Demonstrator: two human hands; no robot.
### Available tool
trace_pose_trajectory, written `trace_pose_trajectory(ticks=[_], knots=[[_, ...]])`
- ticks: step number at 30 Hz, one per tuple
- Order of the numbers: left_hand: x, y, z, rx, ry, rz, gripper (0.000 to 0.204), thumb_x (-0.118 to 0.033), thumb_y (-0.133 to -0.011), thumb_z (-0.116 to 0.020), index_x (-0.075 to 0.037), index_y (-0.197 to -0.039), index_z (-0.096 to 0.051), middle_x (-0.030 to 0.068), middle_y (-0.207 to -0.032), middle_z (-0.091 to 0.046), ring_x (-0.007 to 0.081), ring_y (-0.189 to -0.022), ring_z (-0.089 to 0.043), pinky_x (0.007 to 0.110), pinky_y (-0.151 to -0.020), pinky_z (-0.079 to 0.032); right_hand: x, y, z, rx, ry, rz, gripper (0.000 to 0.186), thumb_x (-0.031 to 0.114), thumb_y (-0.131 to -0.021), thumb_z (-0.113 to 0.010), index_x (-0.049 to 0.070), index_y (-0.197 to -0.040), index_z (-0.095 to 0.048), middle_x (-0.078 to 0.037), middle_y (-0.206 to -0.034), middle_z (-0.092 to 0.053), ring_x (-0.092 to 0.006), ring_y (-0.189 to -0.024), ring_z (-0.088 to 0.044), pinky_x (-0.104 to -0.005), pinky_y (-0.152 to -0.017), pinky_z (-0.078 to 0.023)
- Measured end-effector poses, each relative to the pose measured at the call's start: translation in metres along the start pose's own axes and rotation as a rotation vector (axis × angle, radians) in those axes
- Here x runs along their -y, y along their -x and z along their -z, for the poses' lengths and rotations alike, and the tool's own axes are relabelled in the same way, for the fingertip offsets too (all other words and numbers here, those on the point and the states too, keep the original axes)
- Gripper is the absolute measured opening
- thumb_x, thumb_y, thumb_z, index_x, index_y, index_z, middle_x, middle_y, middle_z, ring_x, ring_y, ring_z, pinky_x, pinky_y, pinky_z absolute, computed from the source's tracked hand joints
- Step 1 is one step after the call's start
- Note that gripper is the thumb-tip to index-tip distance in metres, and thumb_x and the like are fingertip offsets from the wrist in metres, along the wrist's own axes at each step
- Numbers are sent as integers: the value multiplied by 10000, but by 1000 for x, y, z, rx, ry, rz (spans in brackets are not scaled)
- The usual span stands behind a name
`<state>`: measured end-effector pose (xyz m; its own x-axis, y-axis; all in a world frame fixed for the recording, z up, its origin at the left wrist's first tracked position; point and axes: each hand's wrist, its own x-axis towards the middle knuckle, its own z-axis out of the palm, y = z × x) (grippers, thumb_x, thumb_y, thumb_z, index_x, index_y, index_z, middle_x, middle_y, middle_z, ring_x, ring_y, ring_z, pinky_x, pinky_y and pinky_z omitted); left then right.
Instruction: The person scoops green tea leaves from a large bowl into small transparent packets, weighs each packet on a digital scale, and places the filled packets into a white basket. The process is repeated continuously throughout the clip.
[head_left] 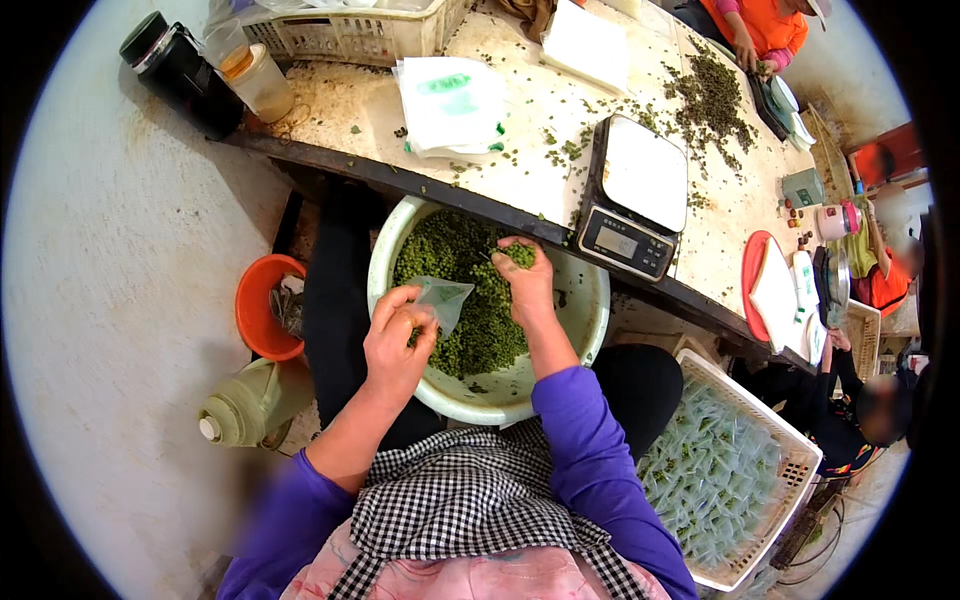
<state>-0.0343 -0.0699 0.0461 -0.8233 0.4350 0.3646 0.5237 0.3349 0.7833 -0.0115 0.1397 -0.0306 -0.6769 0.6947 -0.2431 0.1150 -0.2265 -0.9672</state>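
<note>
A wide pale basin point(590, 310) sits between my knees, holding a heap of small green berries point(465, 335). My left hand point(397, 340) is closed on a small clear plastic bag point(445, 298) over the basin's left part. To its right, at the back of the heap, my right hand point(523, 275) has its fingers closed on a clump of the green berries, a little apart from the bag.
A table point(350, 115) ahead bears a scale point(640, 180), white bag stacks point(450, 110), a thermos point(185, 80) and a crate point(340, 40). An orange bucket point(262, 335) and jug point(245, 405) stand left; a crate of filled bags point(800, 455) lies right. Co-workers point(760, 30) sit beyond.
</note>
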Motion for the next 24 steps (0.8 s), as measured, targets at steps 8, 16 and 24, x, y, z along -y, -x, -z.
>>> trace_pose_trajectory(ticks=[8,16,24], knots=[[-9,8,-18,71,36,-36,186,78,-750,-735,2,-872,-617,180,-1256,-578,208,-876,-678,299,-691,-572,94,64,4,100,-630,26,296,-37,-872,-620,72,-1141,-564,-90,-969,-641,-193,-789,-654,-330,-661,-564],[-8,13,-32,100,-5,-104,233,85,-723,-713,0,-915,-612,230,-1354,-527,330,-967,-684,348,-703,-583,91,94,-26,137,-575,436,452,-55,-856,-647,39,-1269,-488,-98,-1134,-577,-209,-1013,-609,-398,-930,-535],[-7,12,-25,148,56,-67,297,128,-682,-683,19,-945,-596,246,-1372,-516,345,-998,-677,336,-708,-573,87,89,-31,208,-489,543,500,8,-836,-654,19,-1297,-461,-115,-1236,-536,-244,-1127,-587,-391,-989,-479]])
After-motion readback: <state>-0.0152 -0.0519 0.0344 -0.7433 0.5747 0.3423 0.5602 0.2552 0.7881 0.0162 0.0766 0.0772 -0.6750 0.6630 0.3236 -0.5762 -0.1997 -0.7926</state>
